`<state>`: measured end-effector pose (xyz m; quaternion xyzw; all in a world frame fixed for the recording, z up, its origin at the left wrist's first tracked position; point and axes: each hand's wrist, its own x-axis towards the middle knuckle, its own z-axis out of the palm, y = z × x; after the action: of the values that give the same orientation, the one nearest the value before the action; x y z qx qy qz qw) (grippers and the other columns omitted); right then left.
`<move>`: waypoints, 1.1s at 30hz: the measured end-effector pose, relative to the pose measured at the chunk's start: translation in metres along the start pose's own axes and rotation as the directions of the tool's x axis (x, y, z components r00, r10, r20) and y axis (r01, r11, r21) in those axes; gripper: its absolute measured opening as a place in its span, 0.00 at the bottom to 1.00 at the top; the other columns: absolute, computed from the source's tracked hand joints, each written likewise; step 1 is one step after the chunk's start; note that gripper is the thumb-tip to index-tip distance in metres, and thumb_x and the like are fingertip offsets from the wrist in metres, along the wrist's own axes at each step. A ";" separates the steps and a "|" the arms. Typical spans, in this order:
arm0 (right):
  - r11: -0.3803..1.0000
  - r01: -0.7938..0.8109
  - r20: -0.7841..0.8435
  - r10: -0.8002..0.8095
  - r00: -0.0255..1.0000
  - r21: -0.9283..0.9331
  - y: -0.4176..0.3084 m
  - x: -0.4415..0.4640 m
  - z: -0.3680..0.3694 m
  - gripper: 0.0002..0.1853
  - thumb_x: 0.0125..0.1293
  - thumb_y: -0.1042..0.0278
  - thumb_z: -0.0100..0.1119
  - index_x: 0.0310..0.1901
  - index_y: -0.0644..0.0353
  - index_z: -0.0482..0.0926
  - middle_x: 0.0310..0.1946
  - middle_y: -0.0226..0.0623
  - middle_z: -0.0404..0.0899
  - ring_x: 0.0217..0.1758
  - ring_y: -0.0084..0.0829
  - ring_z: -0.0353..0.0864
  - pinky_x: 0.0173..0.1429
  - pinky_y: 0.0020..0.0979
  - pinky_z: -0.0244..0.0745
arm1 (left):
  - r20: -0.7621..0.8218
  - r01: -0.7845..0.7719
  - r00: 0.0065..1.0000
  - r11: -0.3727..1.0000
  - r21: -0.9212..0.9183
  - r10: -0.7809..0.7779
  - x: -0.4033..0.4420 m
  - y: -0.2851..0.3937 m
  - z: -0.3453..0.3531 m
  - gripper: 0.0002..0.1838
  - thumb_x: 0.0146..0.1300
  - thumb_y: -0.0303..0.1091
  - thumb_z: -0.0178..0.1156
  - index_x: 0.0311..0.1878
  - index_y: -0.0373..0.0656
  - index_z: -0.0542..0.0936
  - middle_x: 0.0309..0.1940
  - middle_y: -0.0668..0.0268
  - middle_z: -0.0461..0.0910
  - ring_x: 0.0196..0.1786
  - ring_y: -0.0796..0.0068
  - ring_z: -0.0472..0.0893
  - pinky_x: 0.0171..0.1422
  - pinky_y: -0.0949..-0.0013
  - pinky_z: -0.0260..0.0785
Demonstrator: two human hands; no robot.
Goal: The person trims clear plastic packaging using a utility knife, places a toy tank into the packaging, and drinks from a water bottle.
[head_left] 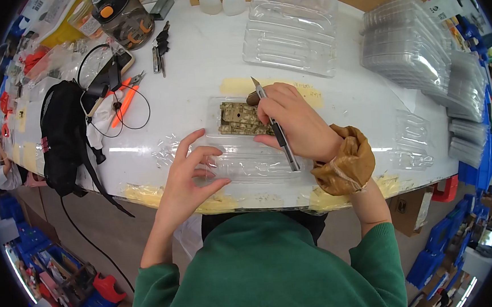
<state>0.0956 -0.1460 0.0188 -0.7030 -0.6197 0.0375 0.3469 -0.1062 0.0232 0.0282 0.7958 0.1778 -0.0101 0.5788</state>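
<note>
My right hand (291, 113) grips a snap-off utility knife (275, 123), its blade pointing away from me. The same hand's fingers rest at the right end of a camouflage-patterned model tank part (243, 118) and cover some of it. Something brown (253, 99) shows at the fingertips; I cannot tell what it is. Under the model part lies a clear plastic blister tray (252, 159) with long moulded grooves. My left hand (188, 177) is open, fingers spread and curved, beside the tray's left end. A brown scrunchie-like band (346, 161) circles my right wrist.
Stacks of clear trays (403, 40) stand at the right, and another tray (289, 36) lies at the back. To the left are a black pouch (62, 138), orange-handled nippers (125, 105), keys (160, 50) and a dark bottle (123, 22). Yellow tape (221, 203) lines the front edge.
</note>
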 end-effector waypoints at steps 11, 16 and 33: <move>0.983 -0.104 -0.028 0.109 0.994 0.154 -0.003 0.031 -0.016 0.24 0.43 0.74 0.73 0.34 0.54 0.63 0.36 0.32 0.69 0.37 0.32 0.65 0.48 0.29 0.64 | -0.007 -0.001 1.000 1.000 -0.011 0.001 0.001 -0.001 0.001 0.22 0.46 0.21 0.73 0.47 0.41 0.79 0.70 0.60 0.60 0.42 0.74 0.76 0.48 0.73 0.75; 0.998 -0.043 0.005 0.043 0.999 0.053 0.039 0.094 -0.005 0.24 0.42 0.75 0.73 0.34 0.56 0.64 0.31 0.34 0.70 0.34 0.35 0.68 0.41 0.31 0.66 | -0.025 -0.041 0.999 0.999 0.015 0.041 -0.002 0.000 -0.001 0.22 0.45 0.22 0.73 0.47 0.41 0.79 0.70 0.60 0.61 0.42 0.74 0.77 0.48 0.72 0.75; 0.898 -0.291 -0.588 0.437 0.680 0.331 -0.035 -0.029 -0.082 0.06 0.67 0.80 0.51 0.41 0.66 0.79 0.44 0.44 0.85 0.43 0.34 0.85 0.47 0.25 0.77 | -0.068 -0.252 0.966 0.968 -0.002 0.251 0.004 0.034 -0.012 0.23 0.41 0.21 0.75 0.44 0.39 0.79 0.70 0.56 0.60 0.47 0.71 0.78 0.53 0.70 0.75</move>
<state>0.0990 -0.2090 0.0888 -0.7405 -0.2995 -0.0745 0.5971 -0.0949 0.0263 0.0628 0.8087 0.0949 0.0912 0.5733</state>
